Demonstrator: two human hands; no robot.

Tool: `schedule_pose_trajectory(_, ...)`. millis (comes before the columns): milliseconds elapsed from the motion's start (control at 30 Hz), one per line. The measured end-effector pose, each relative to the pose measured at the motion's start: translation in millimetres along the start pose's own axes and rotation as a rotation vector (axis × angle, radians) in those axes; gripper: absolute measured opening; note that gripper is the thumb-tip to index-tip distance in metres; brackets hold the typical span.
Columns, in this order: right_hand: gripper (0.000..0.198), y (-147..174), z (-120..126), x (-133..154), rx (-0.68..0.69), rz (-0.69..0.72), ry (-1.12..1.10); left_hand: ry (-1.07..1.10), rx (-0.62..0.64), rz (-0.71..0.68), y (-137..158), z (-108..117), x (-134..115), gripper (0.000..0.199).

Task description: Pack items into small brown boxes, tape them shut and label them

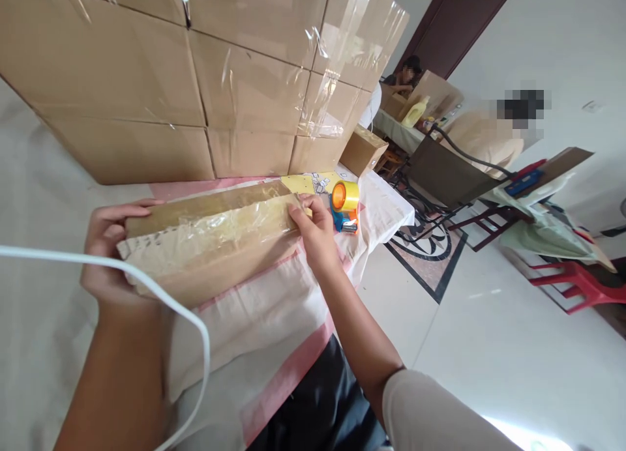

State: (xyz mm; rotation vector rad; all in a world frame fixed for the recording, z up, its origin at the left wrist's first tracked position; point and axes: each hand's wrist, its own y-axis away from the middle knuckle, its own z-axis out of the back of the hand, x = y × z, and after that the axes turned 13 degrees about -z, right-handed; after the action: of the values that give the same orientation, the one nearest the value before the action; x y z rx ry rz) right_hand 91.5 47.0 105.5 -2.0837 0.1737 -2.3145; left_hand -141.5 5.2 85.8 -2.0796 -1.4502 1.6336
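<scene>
A long cardboard box [235, 255] rests on the cloth-covered table in front of me, with clear packing tape stretched along its upper face. My left hand [110, 249] grips the box's left end, fingers over the top edge. At the right end, my right hand [315, 226] pinches the box's corner, thumb on the taped face. Just beyond my right hand lies a tape dispenser [346, 221], blue and orange, beside a yellow tape roll [345, 195].
Taped-together cardboard boxes [249, 79] stand stacked behind the table. A smaller carton [362, 151] sits at their right. A white cable [161, 291] crosses the view on the left. Two people are in the background near a chair [443, 171] and a red stool [580, 285].
</scene>
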Motion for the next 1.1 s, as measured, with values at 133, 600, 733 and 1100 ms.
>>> schedule_pose_trajectory(133, 0.021, -5, -15, 0, -0.143, 0.070, 0.107, 0.014, 0.018, 0.014, 0, 3, 4, 0.022)
schedule_pose_trajectory(600, 0.030, 10, 1, 0, -0.103, -0.008, 0.246, 0.083, -0.026, 0.075, 5, 7, 8, 0.019)
schedule_pose_trajectory(733, 0.026, 50, 31, -1, -0.176, -0.068, 0.356, 0.054, -0.049, 0.132, 3, 12, 16, 0.022)
schedule_pose_trajectory(1100, 0.009, 194, 21, -77, 0.673, -0.234, 1.113, 0.022, -0.026, 0.150, 3, 16, 25, 0.030)
